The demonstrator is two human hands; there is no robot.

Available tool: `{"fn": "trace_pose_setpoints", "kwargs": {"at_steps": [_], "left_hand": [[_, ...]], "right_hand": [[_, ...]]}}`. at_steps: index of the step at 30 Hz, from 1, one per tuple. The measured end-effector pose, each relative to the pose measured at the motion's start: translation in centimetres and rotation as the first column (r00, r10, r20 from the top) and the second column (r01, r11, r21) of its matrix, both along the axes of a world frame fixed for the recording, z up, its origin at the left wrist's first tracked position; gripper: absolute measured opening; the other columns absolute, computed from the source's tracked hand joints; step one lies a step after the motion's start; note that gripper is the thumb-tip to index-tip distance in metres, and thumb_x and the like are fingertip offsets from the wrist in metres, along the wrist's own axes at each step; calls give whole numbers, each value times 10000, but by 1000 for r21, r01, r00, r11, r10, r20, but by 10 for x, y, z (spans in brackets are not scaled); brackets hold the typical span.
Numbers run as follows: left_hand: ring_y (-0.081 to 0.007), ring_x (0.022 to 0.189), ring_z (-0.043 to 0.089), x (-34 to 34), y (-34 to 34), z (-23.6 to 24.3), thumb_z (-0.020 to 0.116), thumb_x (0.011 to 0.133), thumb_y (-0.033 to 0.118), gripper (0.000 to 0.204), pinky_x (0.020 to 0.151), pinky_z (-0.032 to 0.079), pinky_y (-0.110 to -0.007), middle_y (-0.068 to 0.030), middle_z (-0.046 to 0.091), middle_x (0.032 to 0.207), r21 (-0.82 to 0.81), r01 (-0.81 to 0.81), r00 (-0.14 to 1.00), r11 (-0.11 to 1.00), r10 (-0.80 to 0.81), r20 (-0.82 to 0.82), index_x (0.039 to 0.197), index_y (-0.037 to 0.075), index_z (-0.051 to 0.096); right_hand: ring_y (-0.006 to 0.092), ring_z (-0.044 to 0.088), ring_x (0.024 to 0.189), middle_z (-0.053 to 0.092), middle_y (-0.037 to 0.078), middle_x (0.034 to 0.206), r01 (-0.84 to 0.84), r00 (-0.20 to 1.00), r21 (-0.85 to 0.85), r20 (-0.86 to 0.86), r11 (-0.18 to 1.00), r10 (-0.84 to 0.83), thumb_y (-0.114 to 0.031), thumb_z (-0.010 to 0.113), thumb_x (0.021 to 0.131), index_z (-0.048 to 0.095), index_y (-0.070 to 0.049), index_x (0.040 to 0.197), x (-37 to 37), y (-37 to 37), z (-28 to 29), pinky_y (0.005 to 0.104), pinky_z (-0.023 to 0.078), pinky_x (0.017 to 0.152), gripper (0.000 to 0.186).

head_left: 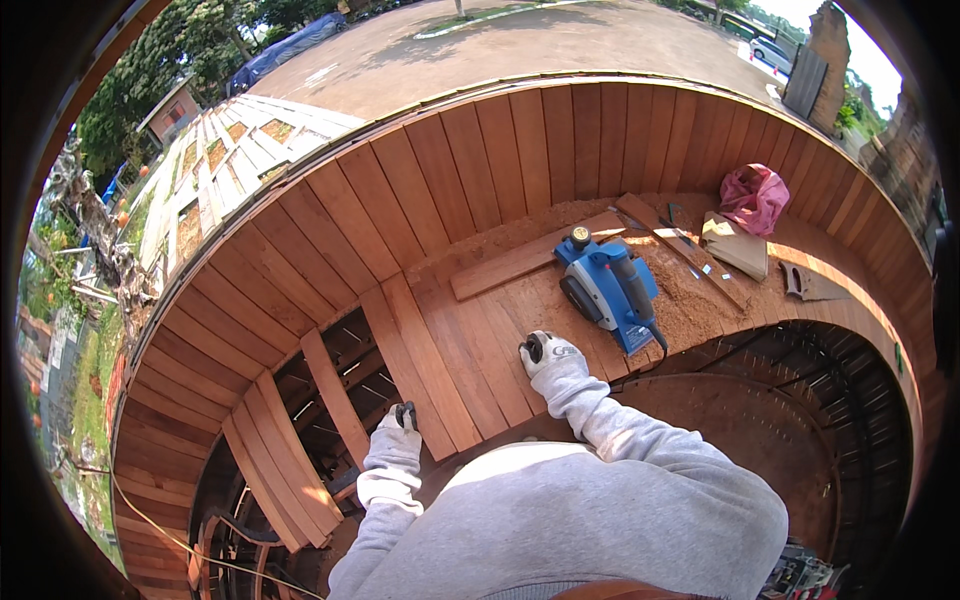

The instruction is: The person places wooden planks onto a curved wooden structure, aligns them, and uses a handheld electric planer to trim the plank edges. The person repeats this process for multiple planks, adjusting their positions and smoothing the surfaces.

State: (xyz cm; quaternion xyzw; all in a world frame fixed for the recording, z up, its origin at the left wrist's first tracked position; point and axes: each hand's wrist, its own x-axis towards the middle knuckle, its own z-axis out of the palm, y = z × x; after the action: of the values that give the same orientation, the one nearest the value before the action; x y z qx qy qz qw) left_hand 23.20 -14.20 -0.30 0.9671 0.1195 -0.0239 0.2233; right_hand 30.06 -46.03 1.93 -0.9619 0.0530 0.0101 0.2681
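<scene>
Both my hands wear pale gloves with dark finger parts. My left hand [397, 416] is closed at the edge of a long wooden plank [415, 370], beside a gap in the bench seat. Whether it grips the plank or something small is hidden. Farther right, my right hand [552, 357] rests closed on the laid seat planks [470, 345], its fingers curled; what they hold, if anything, cannot be made out. Just beyond it a blue electric planer [608, 285] stands on the planks. A single narrow slat [335, 395] spans the open frame left of my left hand.
Sawdust [685, 285] surrounds a loose board [530, 258], a thin strip [685, 250], a pink cloth bag [754, 198], a beige packet [735, 245] and a handsaw [808, 284]. A curved plank backrest [450, 165] encloses the seat. Several boards [283, 460] lie at left over open framing.
</scene>
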Motion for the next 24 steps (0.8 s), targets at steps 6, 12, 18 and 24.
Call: {"fn": "trace_pose_setpoints", "kwargs": {"at_steps": [6, 12, 18, 24], "left_hand": [[-423, 922, 671, -1, 6, -9, 535, 1009, 293, 269, 775, 542, -495, -214, 703, 989, -5, -4, 1000, 1000, 4, -2, 1099, 60, 634], [-422, 937, 671, 0, 7, -11, 531, 1010, 293, 273, 786, 543, -497, -218, 701, 998, 11, -1, 1000, 1000, 1, -17, 1119, 66, 638], [-433, 949, 668, -5, 4, -1, 523, 1009, 290, 276, 800, 541, -504, -228, 698, 1012, 25, -10, 1000, 1000, 10, 12, 1134, 72, 638], [-428, 971, 665, 3, -3, 1, 525, 1009, 295, 281, 817, 539, -499, -222, 698, 1037, 9, 8, 1000, 1000, -8, -9, 1136, 70, 638]], "right_hand": [[351, 671, 1019, 695, 156, 1084, -16, 1000, 12, -5, 1000, 16, -372, 548, 974, 652, -94, 1066, 0, 2, 1, 461, 532, 898, 311], [350, 670, 1025, 696, 156, 1091, -14, 1000, 6, -17, 1000, 14, -372, 539, 978, 651, -94, 1068, 1, 2, 2, 462, 531, 904, 313], [352, 670, 1018, 698, 159, 1083, -23, 1000, 24, -2, 999, 23, -380, 541, 974, 655, -97, 1052, 0, 3, 1, 461, 530, 899, 315], [355, 673, 1003, 701, 159, 1071, 10, 1000, 8, 3, 1000, -10, -376, 546, 966, 660, -96, 1047, 1, -3, -3, 464, 532, 890, 313]]}}
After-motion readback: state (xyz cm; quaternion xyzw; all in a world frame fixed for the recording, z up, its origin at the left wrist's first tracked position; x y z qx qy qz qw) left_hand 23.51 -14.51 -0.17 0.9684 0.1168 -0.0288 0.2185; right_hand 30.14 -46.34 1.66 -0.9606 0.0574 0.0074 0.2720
